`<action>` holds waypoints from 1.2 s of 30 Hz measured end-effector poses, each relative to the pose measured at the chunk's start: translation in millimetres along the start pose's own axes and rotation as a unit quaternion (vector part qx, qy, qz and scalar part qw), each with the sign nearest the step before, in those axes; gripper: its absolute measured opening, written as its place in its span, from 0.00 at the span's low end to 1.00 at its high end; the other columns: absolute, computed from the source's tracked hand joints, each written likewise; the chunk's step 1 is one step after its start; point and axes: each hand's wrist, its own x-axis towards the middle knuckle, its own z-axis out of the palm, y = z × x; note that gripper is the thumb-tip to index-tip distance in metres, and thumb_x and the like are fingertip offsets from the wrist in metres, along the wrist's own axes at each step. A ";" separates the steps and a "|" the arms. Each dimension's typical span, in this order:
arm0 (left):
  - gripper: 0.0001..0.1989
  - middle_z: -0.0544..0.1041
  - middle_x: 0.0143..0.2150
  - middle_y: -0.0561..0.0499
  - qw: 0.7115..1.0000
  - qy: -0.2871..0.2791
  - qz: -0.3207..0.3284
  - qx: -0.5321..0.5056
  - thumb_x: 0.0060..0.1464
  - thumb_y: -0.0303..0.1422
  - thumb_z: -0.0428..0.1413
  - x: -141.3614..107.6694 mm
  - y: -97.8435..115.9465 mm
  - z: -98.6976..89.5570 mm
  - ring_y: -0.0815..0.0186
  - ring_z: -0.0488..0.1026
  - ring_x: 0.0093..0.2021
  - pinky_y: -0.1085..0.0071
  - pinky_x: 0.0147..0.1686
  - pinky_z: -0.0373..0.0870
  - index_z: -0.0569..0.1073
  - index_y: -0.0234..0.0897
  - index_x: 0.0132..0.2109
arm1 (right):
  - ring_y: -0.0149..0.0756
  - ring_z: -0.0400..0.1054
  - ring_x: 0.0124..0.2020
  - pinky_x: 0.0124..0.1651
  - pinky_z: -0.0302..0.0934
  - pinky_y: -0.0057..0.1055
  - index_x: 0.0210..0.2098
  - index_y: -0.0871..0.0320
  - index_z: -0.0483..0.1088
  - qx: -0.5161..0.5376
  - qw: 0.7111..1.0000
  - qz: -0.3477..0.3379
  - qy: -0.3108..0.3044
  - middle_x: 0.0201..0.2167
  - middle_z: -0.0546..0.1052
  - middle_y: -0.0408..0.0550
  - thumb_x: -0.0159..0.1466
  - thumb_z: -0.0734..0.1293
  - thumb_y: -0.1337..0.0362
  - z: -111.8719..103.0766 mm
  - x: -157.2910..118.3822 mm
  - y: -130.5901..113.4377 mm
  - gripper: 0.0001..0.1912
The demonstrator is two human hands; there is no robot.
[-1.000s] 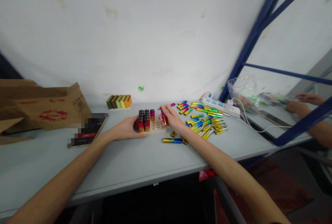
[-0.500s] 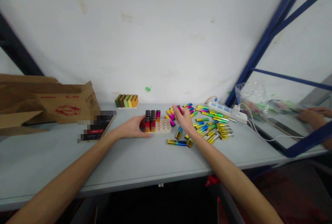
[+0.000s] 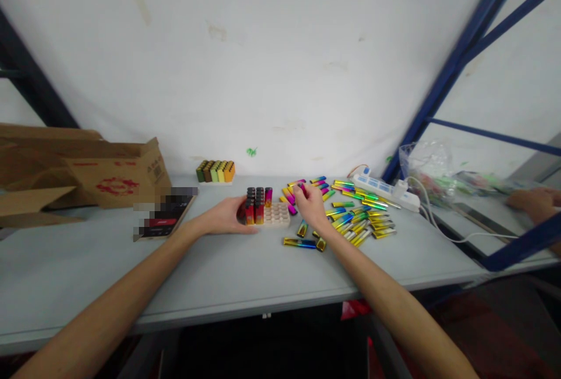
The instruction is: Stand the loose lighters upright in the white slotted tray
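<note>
My left hand [image 3: 225, 215] wraps round the left end of a pale tray [image 3: 280, 222] with round holes, fingers behind and thumb along its front. Red and pink lighters [image 3: 255, 212] with dark tops stand upright in the tray's left part, a separate pink-purple one [image 3: 268, 196] just right of them. Open holes show on its right. My right hand [image 3: 310, 202] is closed in a pinch right of the tray, above loose lighters. Between thumb and fingers shows the end of a dark pink lighter [image 3: 301, 188], mostly hidden. Shiny yellow, green, blue and pink lighters [image 3: 350, 224] lie spread around it.
A second tray with coloured lighters [image 3: 215, 172] stands by the wall. An opened cardboard box [image 3: 116, 180] and a flat dark, partly blurred object [image 3: 169, 215] lie left. Right are a power strip [image 3: 385, 190], its cable, a plastic bag [image 3: 427, 168], a blue frame and another person's hand [image 3: 530, 199].
My right hand has turned slightly, its fingers tipping down beside the loose lighters. My left hand keeps its hold on the tray. The whole view has shifted a little.
</note>
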 end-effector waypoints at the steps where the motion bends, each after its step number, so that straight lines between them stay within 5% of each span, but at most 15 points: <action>1: 0.36 0.81 0.47 0.43 1.000 0.000 0.001 -0.004 0.42 0.55 0.65 -0.2 0.5 0.0 0.52 0.78 0.43 0.60 0.45 0.75 0.73 0.33 0.51 | 0.30 0.50 0.22 0.28 0.44 0.30 0.19 0.54 0.53 0.001 1.000 -0.003 -0.007 0.17 0.55 0.38 0.64 0.59 0.53 0.0 -0.5 0.0 0.20; 9: 0.37 0.81 0.50 0.43 1.000 0.005 0.014 -0.015 0.42 0.54 0.65 -0.5 1.0 0.8 0.52 0.78 0.46 0.61 0.48 0.74 0.72 0.34 0.54 | 0.30 0.53 0.23 0.30 0.46 0.30 0.23 0.55 0.58 -0.014 0.999 -0.033 -0.039 0.18 0.59 0.38 0.68 0.61 0.50 -1.7 -4.3 -4.0 0.22; 12: 0.38 0.81 0.50 0.44 1.000 0.005 0.015 -0.026 0.42 0.54 0.66 -0.2 -0.2 1.1 0.53 0.78 0.46 0.62 0.48 0.74 0.72 0.34 0.55 | 0.33 0.62 0.29 0.35 0.54 0.30 0.39 0.55 0.67 -0.018 0.997 -0.055 -0.057 0.28 0.70 0.41 0.69 0.62 0.49 -3.0 -6.3 -6.4 0.15; 15: 0.38 0.81 0.50 0.43 0.999 0.003 0.015 -0.029 0.42 0.53 0.66 0.3 -2.3 2.0 0.53 0.78 0.46 0.62 0.47 0.74 0.72 0.34 0.55 | 0.36 0.66 0.35 0.41 0.59 0.32 0.50 0.54 0.65 -0.011 0.993 -0.067 -0.094 0.35 0.73 0.45 0.72 0.59 0.52 -1.6 -7.2 -4.5 0.14; 21: 0.39 0.81 0.49 0.44 1.000 0.004 0.010 -0.022 0.41 0.54 0.66 1.0 -5.7 3.3 0.53 0.78 0.45 0.63 0.47 0.74 0.72 0.35 0.55 | 0.42 0.68 0.46 0.50 0.62 0.37 0.46 0.56 0.73 -0.033 0.984 -0.139 -0.110 0.43 0.75 0.53 0.72 0.61 0.53 1.9 -6.5 -4.1 0.15; 27: 0.40 0.81 0.51 0.43 1.000 0.004 0.010 -0.029 0.40 0.55 0.66 0.3 -5.0 2.8 0.52 0.79 0.46 0.64 0.46 0.74 0.72 0.35 0.56 | 0.39 0.70 0.33 0.41 0.62 0.34 0.46 0.56 0.76 -0.017 0.983 -0.101 -0.153 0.32 0.78 0.48 0.70 0.64 0.50 2.6 -7.4 -4.1 0.17; 36: 0.40 0.80 0.51 0.43 1.000 0.001 0.011 -0.008 0.41 0.57 0.65 0.6 -4.9 2.2 0.52 0.78 0.47 0.64 0.48 0.73 0.71 0.36 0.56 | 0.40 0.71 0.37 0.43 0.61 0.33 0.47 0.55 0.74 -0.109 0.966 -0.138 -0.192 0.38 0.80 0.51 0.72 0.62 0.54 3.2 -3.6 2.4 0.14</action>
